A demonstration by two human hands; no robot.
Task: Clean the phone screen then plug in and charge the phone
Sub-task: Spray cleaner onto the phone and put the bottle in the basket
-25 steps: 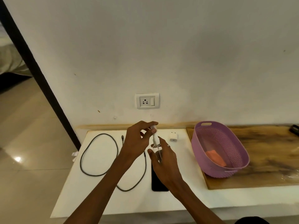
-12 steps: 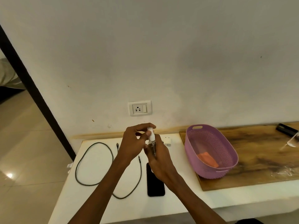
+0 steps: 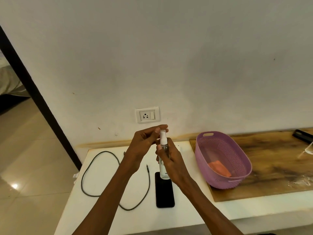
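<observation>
A black phone [image 3: 165, 194] lies flat, screen up, on the white table [image 3: 94, 209]. Above it my right hand [image 3: 171, 162] grips a small clear spray bottle [image 3: 163, 155] upright around its body. My left hand [image 3: 144, 146] pinches the bottle's white spray top with thumb and fingers. A dark charging cable [image 3: 101, 173] loops on the table to the left of the phone, one plug end [image 3: 147, 167] lying near the phone's top. A white wall socket [image 3: 147, 114] sits on the wall behind. The white charger block seen earlier is hidden behind my hands.
A purple plastic basket [image 3: 237, 167] holding an orange cloth [image 3: 219, 167] stands on a wooden board [image 3: 279, 165] to the right. A dark object [image 3: 303, 135] lies at the board's far right. The table's left edge drops to a tiled floor.
Both hands have stayed on the bottle, holding it over the phone's top. The view shifted, and the charger block went out of sight behind my hands.
</observation>
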